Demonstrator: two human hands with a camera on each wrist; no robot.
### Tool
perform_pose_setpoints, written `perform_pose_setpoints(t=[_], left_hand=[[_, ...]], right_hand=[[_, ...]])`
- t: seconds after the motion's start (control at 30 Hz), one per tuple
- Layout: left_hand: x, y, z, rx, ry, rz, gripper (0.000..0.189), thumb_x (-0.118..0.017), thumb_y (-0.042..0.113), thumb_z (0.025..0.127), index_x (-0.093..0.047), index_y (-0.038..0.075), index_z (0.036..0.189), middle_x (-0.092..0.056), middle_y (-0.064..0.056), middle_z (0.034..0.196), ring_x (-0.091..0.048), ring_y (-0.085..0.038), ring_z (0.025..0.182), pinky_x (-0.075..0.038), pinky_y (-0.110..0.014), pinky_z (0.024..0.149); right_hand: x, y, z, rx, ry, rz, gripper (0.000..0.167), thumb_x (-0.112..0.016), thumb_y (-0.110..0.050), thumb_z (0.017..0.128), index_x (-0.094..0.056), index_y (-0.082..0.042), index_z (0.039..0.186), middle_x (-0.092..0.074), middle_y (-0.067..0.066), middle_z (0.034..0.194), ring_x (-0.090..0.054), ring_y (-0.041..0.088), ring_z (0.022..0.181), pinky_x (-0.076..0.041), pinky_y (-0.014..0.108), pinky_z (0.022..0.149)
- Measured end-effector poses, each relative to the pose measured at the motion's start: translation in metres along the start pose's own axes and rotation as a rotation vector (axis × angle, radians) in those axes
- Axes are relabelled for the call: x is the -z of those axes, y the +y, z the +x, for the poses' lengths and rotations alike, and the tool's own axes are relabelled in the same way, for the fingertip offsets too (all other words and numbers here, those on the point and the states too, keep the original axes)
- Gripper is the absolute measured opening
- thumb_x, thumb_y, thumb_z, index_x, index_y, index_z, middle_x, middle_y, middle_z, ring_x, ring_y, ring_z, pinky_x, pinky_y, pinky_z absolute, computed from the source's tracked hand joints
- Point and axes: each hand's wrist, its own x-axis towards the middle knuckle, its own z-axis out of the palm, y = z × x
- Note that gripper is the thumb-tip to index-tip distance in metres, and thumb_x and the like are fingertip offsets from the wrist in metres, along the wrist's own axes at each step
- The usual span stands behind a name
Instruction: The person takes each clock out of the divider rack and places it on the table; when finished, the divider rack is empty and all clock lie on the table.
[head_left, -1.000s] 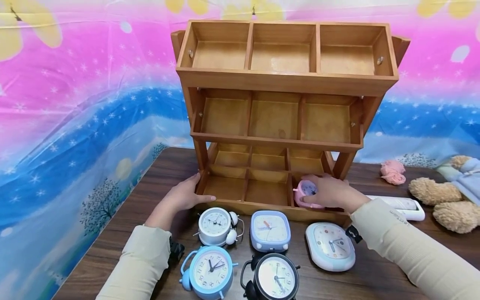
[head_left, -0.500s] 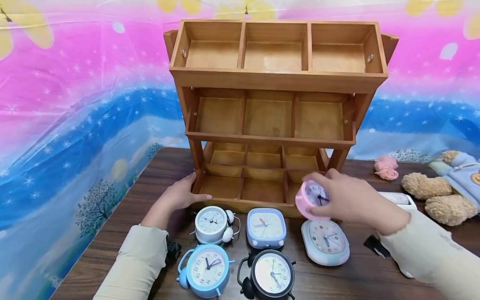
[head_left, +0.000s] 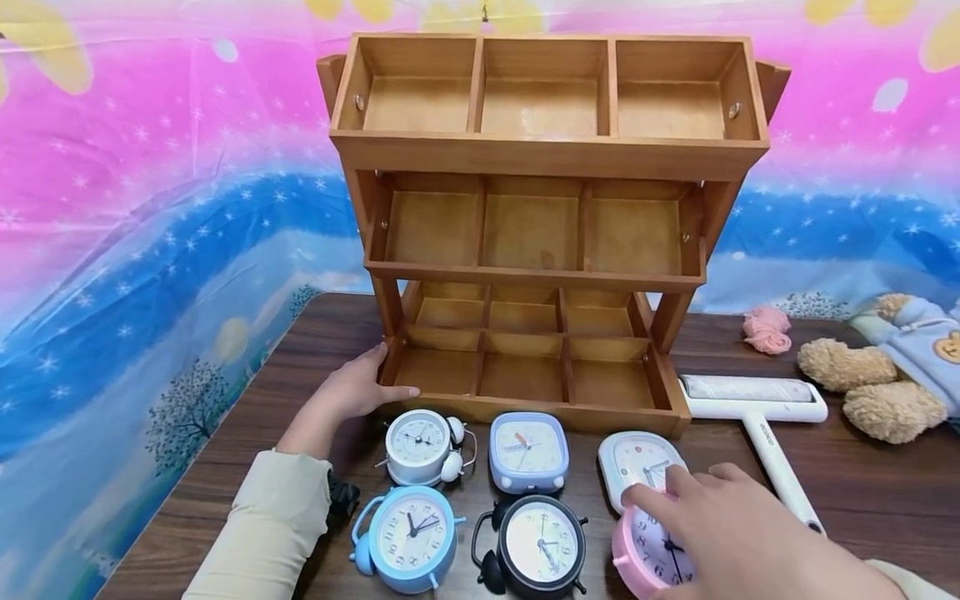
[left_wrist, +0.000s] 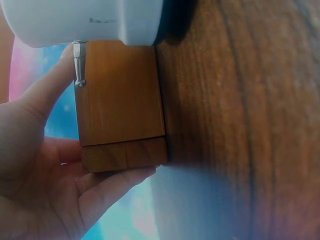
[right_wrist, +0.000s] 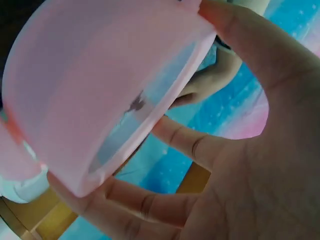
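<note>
In the head view my right hand [head_left: 738,529] holds a pink alarm clock [head_left: 645,550] at the lower right, its dial facing up. Thumb and fingers grip opposite sides of the pink clock [right_wrist: 100,85] in the right wrist view. My left hand [head_left: 352,387] grips the lower left front corner of a three-tier wooden rack [head_left: 525,414], thumb over the front edge. The left wrist view shows those fingers around the rack's end [left_wrist: 122,115]. A white twin-bell clock [head_left: 417,446] stands close to the left hand. The pink clock partly overlaps a pale blue rounded clock [head_left: 637,458].
A blue square clock [head_left: 528,450], a light blue alarm clock [head_left: 412,537] and a black alarm clock [head_left: 542,546] stand before the rack. At right lie a white lint roller [head_left: 772,433], pink yarn [head_left: 767,329] and a teddy bear [head_left: 896,375].
My right hand has lifted the pink clock out of the rack's bottom right compartment and brought it toward me, past the pale blue clock. The left hand has stayed on the rack's corner.
</note>
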Motion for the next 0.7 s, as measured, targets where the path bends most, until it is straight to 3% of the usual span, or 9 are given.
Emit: perform_pose_setpoints(t=[0.17,0.33,0.43,0.7], left_hand=[[0.001,0.0,0.0,-0.01,-0.002,0.008,0.1,-0.068,0.051,0.091,-0.015,-0.002,0.157,-0.02,-0.028,0.159,-0.027,-0.049,0.142,-0.027,-0.061,0.112],[0.001,-0.002,0.0,-0.004,0.0,0.006,0.099,-0.068,0.049,0.091,-0.015,-0.002,0.157,-0.02,-0.028,0.159,-0.027,-0.049,0.142,-0.026,-0.062,0.112],[0.0,-0.003,0.0,-0.007,0.001,0.003,0.098,-0.068,0.048,0.092,-0.015,-0.002,0.157,-0.021,-0.028,0.159,-0.027,-0.049,0.141,-0.027,-0.062,0.111],[-0.003,-0.001,0.002,-0.014,-0.009,0.008,0.099,-0.068,0.049,0.091,-0.015,-0.002,0.157,-0.021,-0.028,0.159,-0.028,-0.05,0.141,-0.028,-0.062,0.111]], right_hand=[[-0.014,0.0,-0.008,0.036,-0.028,-0.053,0.078,-0.05,-0.09,0.071,-0.057,-0.033,0.126,-0.051,-0.011,0.083,-0.052,0.01,0.069,-0.047,0.056,0.077],[-0.03,0.001,-0.005,0.091,-0.075,0.012,0.064,-0.06,-0.078,0.077,-0.056,-0.034,0.124,-0.051,-0.011,0.083,-0.045,0.005,0.064,-0.047,0.038,0.061],[-0.038,0.001,-0.003,0.082,-0.1,0.051,0.062,-0.064,-0.073,0.078,-0.057,-0.033,0.124,-0.053,-0.009,0.084,-0.044,0.004,0.061,-0.042,0.032,0.055],[-0.048,-0.004,-0.002,0.04,-0.072,0.069,0.063,-0.063,-0.077,0.075,-0.055,-0.034,0.121,-0.05,-0.008,0.082,-0.041,0.006,0.057,-0.04,0.031,0.052]])
